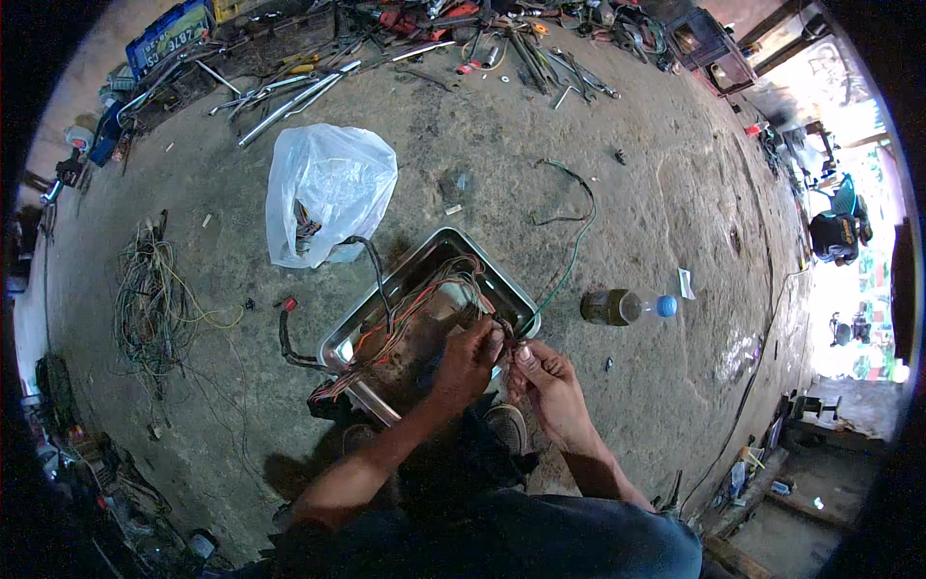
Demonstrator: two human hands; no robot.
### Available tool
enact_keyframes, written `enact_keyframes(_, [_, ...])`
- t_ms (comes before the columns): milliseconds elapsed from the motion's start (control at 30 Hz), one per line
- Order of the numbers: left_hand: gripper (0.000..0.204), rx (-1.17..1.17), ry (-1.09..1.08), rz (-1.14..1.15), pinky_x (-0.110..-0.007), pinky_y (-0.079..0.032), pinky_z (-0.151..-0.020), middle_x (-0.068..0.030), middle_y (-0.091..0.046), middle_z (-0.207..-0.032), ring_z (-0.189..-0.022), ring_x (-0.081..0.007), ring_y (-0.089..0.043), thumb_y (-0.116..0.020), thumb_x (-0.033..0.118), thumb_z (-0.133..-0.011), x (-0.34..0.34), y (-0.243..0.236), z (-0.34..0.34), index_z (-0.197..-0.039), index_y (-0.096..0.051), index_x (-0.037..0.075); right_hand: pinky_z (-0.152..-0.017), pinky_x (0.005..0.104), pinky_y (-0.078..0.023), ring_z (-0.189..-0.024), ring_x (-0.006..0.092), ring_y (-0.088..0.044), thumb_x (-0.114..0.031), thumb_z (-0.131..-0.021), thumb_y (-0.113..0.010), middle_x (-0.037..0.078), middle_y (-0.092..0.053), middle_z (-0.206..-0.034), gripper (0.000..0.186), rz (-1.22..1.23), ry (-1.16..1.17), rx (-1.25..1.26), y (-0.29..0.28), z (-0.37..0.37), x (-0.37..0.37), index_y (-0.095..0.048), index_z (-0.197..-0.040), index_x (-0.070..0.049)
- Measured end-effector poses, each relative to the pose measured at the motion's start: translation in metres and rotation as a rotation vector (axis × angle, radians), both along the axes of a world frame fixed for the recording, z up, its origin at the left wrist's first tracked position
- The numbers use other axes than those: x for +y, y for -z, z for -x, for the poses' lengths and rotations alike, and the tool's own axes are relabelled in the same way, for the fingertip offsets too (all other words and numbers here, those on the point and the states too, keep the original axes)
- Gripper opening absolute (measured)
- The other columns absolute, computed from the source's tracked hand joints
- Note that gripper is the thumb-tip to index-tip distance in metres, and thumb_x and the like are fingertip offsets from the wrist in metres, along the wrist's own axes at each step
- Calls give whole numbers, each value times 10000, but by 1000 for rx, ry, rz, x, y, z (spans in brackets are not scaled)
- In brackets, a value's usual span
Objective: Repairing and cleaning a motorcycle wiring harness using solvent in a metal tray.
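A steel tray [342, 343] holds a bundle of multicoloured wires [424, 299] with dark sheathed branches over its rim. At the tray's right side, my left hand [468, 357] is closed on the wire bundle, fingers bent and pressed together. Beside it, my right hand [545, 386] pinches the same bundle just outside the tray, thumb uppermost; the exact part between the fingers is too small to make out. A thin green wire [579, 241] runs from the bundle across the floor. A translucent plastic bag [333, 179] with wiring inside lies behind the tray.
A tangled wire pile [149, 309] lies at left. A bottle of dark liquid with a blue cap [608, 307] lies at right. Wrenches and tools [309, 92] line the back. My shoes [506, 425] flank the tray's near end. A motorcycle [839, 222] stands by the bright opening.
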State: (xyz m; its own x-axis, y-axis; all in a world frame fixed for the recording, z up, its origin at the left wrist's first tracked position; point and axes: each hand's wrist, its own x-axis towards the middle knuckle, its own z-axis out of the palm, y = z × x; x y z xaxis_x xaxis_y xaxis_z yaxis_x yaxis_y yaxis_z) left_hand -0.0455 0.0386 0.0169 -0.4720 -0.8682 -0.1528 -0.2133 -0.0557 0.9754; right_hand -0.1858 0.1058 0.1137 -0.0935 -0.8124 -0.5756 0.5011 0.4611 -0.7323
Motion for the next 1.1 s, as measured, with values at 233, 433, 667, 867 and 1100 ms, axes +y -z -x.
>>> enact_keyframes(233, [178,137,8,-140,-313,-508,-768,-53,-664,-907,-834,-91,-574,-562,177,-1126,6,-7,-6,-1144,-622,11,-648,278,-451,-689,111,-527,-256,-1105,-619,-17,-588,-825,244,3,174,-136,11,1,1,-684,-1026,-34])
enact_keyframes(433, [172,84,-41,-241,-302,-505,-783,-54,-666,-926,-865,-82,-573,-548,159,-1129,15,-17,-16,-1167,-635,15,-656,294,-460,-699,113,-567,-237,-1104,-621,-10,-588,-773,248,-46,157,50,23,2,0,-686,-965,-41])
enact_keyframes(667, [176,192,-48,-204,-286,-503,-780,-21,-672,-961,-889,-72,-570,-529,148,-1138,6,-27,-25,-1177,-636,13,-710,291,-492,-734,108,-602,-240,-1103,-605,10,-628,-791,260,-24,28,311,32,0,0,-667,-966,-28])
enact_keyframes(867, [151,144,46,-154,-298,-506,-780,-30,-675,-913,-865,-81,-584,-532,145,-1136,2,-42,-24,-1164,-628,32,-591,269,-447,-678,51,-553,-173,-1048,-629,-14,-609,-737,212,-60,-6,649,23,-3,-4,-672,-958,14])
enact_keyframes(1100, [159,86,165,-84,-310,-520,-866,-15,-654,-965,-948,-106,-623,-527,151,-1138,-6,-50,-27,-1197,-623,39,-586,300,-439,-666,54,-523,-169,-963,-672,35,-579,-698,182,-61,-126,883,13,0,-12,-682,-987,11])
